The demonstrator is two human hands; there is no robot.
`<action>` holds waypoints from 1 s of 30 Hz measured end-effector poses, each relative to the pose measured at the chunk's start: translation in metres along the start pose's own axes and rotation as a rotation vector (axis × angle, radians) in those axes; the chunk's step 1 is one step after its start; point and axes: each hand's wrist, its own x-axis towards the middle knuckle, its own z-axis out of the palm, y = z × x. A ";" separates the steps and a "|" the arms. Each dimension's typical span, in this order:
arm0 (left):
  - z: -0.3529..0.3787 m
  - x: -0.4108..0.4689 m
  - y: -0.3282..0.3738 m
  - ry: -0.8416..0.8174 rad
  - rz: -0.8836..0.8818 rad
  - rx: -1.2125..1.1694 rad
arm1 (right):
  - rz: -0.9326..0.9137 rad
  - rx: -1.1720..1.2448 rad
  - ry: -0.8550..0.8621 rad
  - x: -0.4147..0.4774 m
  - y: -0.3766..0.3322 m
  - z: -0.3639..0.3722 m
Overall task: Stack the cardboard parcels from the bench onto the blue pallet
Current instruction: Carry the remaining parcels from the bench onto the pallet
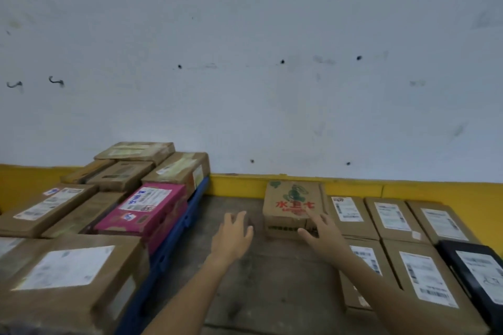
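Observation:
A cardboard parcel with red and green print [292, 207] stands on the bench [272, 280] near the yellow wall strip. My left hand [232, 234] hovers open just left of it, fingers spread, not touching. Over the parcel's front right corner is my right hand [322, 236], open; whether it touches I cannot tell. On the left, the blue pallet [174, 247] carries several stacked parcels, among them a pink box [144, 209] and a large brown one [68, 275] in front.
Several labelled brown parcels [392, 215] lie in rows on the right of the bench, with a black parcel [479, 272] at the far right. A white wall with a yellow base strip [239, 185] closes off the back.

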 end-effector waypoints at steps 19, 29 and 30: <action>0.079 0.192 0.031 -0.187 -0.113 0.112 | 0.158 0.142 -0.013 0.089 0.093 0.011; 0.114 0.280 0.023 -0.202 -0.049 0.119 | 0.251 0.262 0.076 0.123 0.102 0.040; 0.118 0.284 0.022 -0.213 -0.044 0.103 | 0.261 0.271 0.076 0.125 0.102 0.043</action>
